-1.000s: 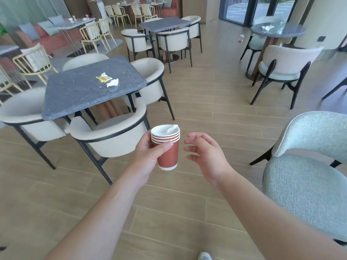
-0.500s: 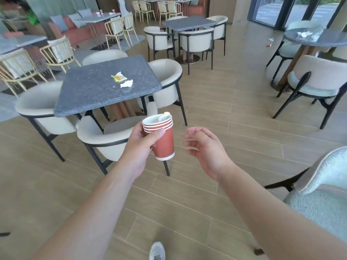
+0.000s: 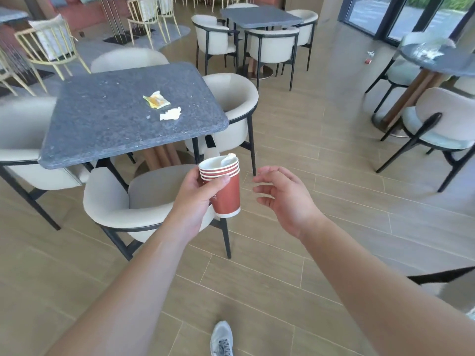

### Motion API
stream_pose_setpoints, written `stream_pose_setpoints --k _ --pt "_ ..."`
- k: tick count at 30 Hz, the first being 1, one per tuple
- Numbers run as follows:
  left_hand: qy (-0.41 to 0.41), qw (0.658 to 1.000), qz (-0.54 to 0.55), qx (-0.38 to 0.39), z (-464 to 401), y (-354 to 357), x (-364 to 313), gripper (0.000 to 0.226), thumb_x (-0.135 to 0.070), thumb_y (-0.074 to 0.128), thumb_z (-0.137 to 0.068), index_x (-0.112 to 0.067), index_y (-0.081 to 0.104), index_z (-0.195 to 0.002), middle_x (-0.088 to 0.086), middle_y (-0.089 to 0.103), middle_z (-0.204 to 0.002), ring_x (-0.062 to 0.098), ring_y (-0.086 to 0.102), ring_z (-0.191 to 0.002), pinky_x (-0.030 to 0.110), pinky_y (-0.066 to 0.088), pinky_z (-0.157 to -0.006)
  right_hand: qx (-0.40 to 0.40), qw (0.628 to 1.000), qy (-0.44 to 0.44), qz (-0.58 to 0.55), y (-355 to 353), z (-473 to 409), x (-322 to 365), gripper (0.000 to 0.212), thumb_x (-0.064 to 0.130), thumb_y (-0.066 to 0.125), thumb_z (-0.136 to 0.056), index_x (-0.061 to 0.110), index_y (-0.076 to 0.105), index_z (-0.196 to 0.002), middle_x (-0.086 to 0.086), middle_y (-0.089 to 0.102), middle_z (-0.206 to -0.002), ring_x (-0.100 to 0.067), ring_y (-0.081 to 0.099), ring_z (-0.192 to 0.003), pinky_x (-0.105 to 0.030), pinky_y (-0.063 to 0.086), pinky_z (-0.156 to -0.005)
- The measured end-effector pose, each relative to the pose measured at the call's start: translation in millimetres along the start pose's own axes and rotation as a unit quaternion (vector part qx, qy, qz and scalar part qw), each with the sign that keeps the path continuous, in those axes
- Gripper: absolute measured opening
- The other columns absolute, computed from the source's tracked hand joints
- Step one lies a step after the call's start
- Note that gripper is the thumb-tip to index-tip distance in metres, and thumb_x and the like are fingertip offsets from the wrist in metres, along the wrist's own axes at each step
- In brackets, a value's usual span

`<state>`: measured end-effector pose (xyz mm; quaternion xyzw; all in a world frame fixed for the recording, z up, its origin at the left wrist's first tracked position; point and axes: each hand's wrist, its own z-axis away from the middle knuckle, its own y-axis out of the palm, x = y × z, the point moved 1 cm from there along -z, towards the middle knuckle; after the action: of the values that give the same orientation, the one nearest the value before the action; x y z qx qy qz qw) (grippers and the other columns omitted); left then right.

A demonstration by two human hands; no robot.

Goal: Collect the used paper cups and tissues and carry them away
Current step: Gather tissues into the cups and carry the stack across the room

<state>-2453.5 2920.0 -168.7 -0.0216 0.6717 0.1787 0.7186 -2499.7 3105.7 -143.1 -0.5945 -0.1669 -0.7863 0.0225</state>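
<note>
My left hand (image 3: 198,199) grips a stack of several red paper cups (image 3: 226,196) with white rims; a crumpled tissue (image 3: 230,158) pokes out of the top cup. Just right of the cups my right hand (image 3: 285,199) hovers with curled, parted fingers and holds nothing. On the grey stone table (image 3: 108,129) ahead to the left lie a yellow-stained tissue (image 3: 156,99) and a white crumpled tissue (image 3: 170,114). More white litter (image 3: 428,53) lies on a round dark table (image 3: 452,65) at the far right.
Cream armchairs (image 3: 144,201) surround the grey table; the nearest stands just under the cups. A second grey table with chairs (image 3: 259,16) stands further back. A small red item (image 3: 368,60) lies on the wooden floor near the windows. My grey shoe (image 3: 221,339) shows at the bottom.
I have walked closer to the grey table, which looms larger and nearer. The pale green chair at right has slid out of view. Both hands keep their pose with the cups.
</note>
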Motion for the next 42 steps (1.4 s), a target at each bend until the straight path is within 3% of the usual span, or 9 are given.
stream_pose_setpoints --k 8,11,17,21,24,28,35,42 --pt "0.03 0.999 -0.01 0.019 -91 -31 -25 0.075 -0.043 0.088 -0.065 -0.025 0.061 -0.133 -0.007 0.075 -0.122 0.005 0.072 -0.103 0.014 0.054 -0.069 -0.005 1.0 -0.003 -0.004 36 -77 14 0.027 0.024 0.06 -0.075 0.016 0.066 -0.1 -0.003 0.068 -0.094 -0.018 0.062 -0.081 -0.029 0.048 -0.066" --pt "0.037 0.999 -0.014 0.019 -115 -33 -28 0.065 -0.04 0.086 -0.067 -0.029 0.065 -0.127 -0.007 0.075 -0.123 0.007 0.071 -0.108 0.015 0.054 -0.073 -0.006 1.0 -0.006 -0.004 36 -103 22 0.028 0.023 0.06 -0.074 0.016 0.066 -0.1 -0.002 0.068 -0.093 -0.018 0.062 -0.079 -0.029 0.047 -0.067" --pt "0.017 1.0 -0.018 -0.003 -162 -20 -17 0.071 -0.042 0.086 -0.064 -0.026 0.063 -0.13 -0.007 0.075 -0.122 0.008 0.071 -0.107 0.018 0.054 -0.075 0.007 1.0 0.006 -0.007 19 -158 30 0.024 0.025 0.062 -0.07 0.02 0.069 -0.093 -0.001 0.068 -0.096 -0.018 0.063 -0.078 -0.03 0.048 -0.069" --pt "0.014 0.999 -0.023 -0.019 -203 0 -16 0.064 -0.039 0.085 -0.065 -0.027 0.066 -0.125 -0.008 0.077 -0.117 0.004 0.072 -0.099 0.014 0.053 -0.07 0.029 0.999 0.013 -0.009 1 -206 39 0.028 0.026 0.06 -0.071 0.017 0.067 -0.097 0.0 0.067 -0.092 -0.017 0.061 -0.075 -0.031 0.047 -0.07" --pt "0.016 0.998 -0.025 -0.049 -238 25 -20 0.071 -0.041 0.086 -0.061 -0.021 0.064 -0.125 -0.008 0.078 -0.111 0.004 0.072 -0.093 0.016 0.053 -0.07 0.055 0.998 0.017 -0.013 -17 -248 55 0.029 0.024 0.06 -0.073 0.016 0.066 -0.1 0.002 0.069 -0.088 -0.016 0.061 -0.072 -0.029 0.046 -0.068" --pt "0.02 0.996 -0.043 -0.073 -288 73 -31 0.063 -0.032 0.084 -0.07 -0.019 0.063 -0.128 0.001 0.075 -0.123 0.015 0.071 -0.108 0.03 0.052 -0.085 0.086 0.996 0.024 -0.012 -50 -301 90 0.028 0.026 0.062 -0.073 0.017 0.068 -0.098 0.002 0.069 -0.087 -0.015 0.063 -0.072 -0.026 0.047 -0.063" --pt "0.052 0.991 -0.034 -0.115 -350 141 -41 0.055 -0.025 0.079 -0.076 -0.02 0.06 -0.128 0.002 0.073 -0.125 0.017 0.07 -0.109 0.038 0.056 -0.091 0.114 0.993 0.029 0.0 -103 -376 133 0.033 0.028 0.064 -0.072 0.015 0.067 -0.101 -0.001 0.07 -0.09 -0.015 0.065 -0.072 -0.026 0.049 -0.063" --pt "0.066 0.986 -0.025 -0.149 -389 141 -43 0.045 -0.024 0.078 -0.076 -0.024 0.063 -0.119 -0.009 0.077 -0.112 0.008 0.071 -0.103 0.023 0.055 -0.082 0.139 0.99 0.035 -0.01 -101 -428 145 0.026 0.026 0.063 -0.077 0.016 0.067 -0.1 0.0 0.071 -0.088 -0.016 0.066 -0.076 -0.025 0.05 -0.061"
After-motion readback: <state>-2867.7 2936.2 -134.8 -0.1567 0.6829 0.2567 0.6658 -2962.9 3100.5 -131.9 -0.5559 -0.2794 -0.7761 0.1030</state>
